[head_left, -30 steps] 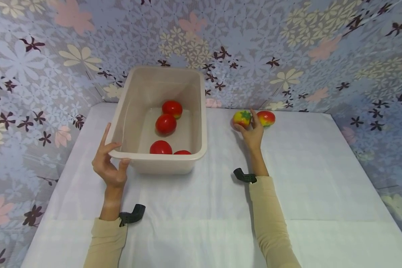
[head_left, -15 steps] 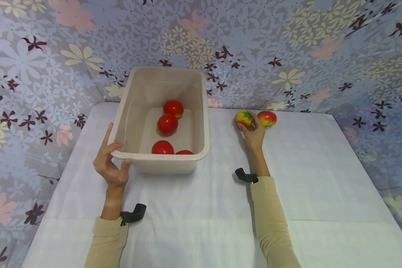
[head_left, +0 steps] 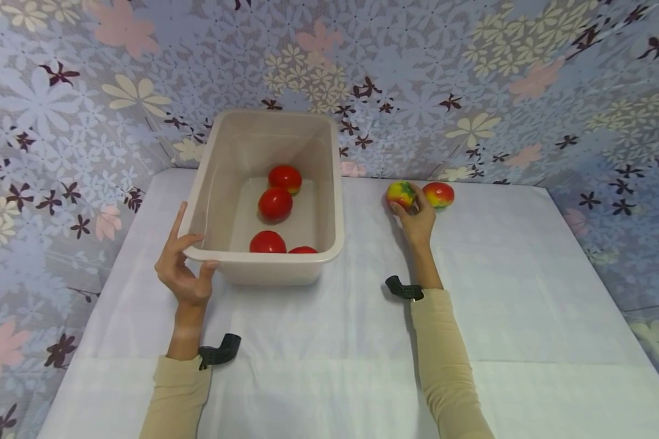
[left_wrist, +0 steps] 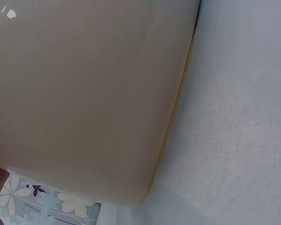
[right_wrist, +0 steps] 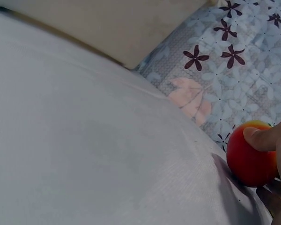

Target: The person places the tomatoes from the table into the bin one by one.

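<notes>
In the head view my right hand (head_left: 419, 224) grips a red-and-yellow toy tomato (head_left: 398, 193) with a green leafy top, at the far edge of the table. The right wrist view shows the thumb across that tomato (right_wrist: 251, 157), which is at the cloth surface. Just right of the hand lies a second red-and-yellow tomato (head_left: 439, 194). My left hand (head_left: 182, 271) holds the near left corner of a beige plastic bin (head_left: 271, 258), thumb outside and a finger over the rim. Several red tomatoes (head_left: 275, 204) lie inside; the front wall partly hides the nearest ones.
A white cloth (head_left: 318, 366) covers the table. Flower-patterned wall covering (head_left: 406, 79) rises right behind the far edge and continues at both sides. The bin's outer wall (left_wrist: 93, 103) fills much of the left wrist view. Black wrist-worn devices (head_left: 222, 349) sit on both forearms.
The fingers of my right hand have closed around the tomato, which has turned slightly in place. My left hand keeps its hold on the bin.
</notes>
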Tool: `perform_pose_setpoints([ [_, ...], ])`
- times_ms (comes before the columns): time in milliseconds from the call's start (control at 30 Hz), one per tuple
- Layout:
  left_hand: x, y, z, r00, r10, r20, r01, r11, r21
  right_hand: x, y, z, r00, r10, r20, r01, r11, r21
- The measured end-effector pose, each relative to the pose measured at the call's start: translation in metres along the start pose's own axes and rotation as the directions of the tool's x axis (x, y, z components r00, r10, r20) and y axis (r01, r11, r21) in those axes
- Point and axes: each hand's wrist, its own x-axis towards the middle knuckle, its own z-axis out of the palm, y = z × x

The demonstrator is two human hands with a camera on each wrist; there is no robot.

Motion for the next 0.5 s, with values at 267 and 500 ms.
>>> perform_pose_setpoints([
  [267,-0.001,0.001,0.000,1.000,-0.009,-0.003,0.009,1.000,-0.001,0.002,-0.009,-0.002,1.000,0.024,0.009,-0.024,0.997,0.075],
  [500,0.000,0.002,0.001,1.000,-0.001,-0.005,0.001,1.000,0.005,-0.010,-0.048,-0.008,0.999,-0.027,0.038,0.023,0.993,0.115],
])
